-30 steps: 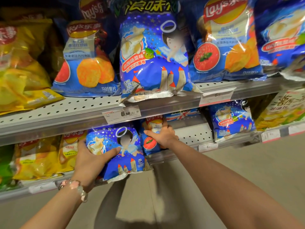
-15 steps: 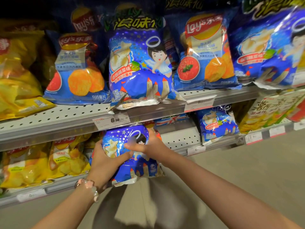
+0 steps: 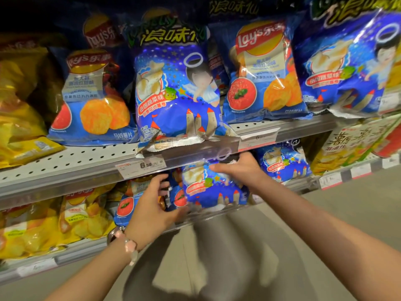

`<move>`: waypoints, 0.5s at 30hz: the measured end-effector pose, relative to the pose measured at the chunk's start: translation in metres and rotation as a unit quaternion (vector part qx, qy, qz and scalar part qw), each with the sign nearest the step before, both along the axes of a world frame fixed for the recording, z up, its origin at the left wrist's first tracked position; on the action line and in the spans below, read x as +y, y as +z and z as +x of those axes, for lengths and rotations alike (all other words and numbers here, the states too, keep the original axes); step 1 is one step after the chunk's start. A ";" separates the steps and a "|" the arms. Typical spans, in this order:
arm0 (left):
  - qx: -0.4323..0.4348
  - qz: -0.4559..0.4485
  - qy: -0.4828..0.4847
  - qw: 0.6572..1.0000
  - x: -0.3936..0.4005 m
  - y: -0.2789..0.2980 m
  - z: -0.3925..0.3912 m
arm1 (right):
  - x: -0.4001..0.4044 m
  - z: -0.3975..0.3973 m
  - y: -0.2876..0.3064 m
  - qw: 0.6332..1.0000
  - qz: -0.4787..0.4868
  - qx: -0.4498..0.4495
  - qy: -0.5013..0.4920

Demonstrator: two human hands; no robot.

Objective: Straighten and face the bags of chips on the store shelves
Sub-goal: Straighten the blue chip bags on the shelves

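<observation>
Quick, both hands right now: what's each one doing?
Left hand: open, fingers spread by the tomato chip bags, gripping nothing.
Right hand: holds the top of the blue angel bag on the lower shelf.

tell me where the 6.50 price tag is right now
In the head view the 6.50 price tag hangs on the front rail of the upper shelf, left of centre, just below the big blue cartoon bag and above the left hand.

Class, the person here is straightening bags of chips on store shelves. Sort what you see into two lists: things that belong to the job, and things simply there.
Part of the job:
blue castle bag
right hand
left hand
tomato bag

Simply there:
price tag
bracelet
floor
</observation>
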State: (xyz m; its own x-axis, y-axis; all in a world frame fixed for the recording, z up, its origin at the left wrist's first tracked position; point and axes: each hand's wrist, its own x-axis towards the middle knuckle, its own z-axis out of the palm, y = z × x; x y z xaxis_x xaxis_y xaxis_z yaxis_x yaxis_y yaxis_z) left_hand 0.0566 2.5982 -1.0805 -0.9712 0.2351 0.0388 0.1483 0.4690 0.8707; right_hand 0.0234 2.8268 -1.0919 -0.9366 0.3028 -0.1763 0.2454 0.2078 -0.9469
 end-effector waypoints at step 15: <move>0.565 -0.366 0.040 0.738 0.028 0.055 -0.027 | 0.076 -0.039 -0.062 0.996 0.070 -0.009 -0.048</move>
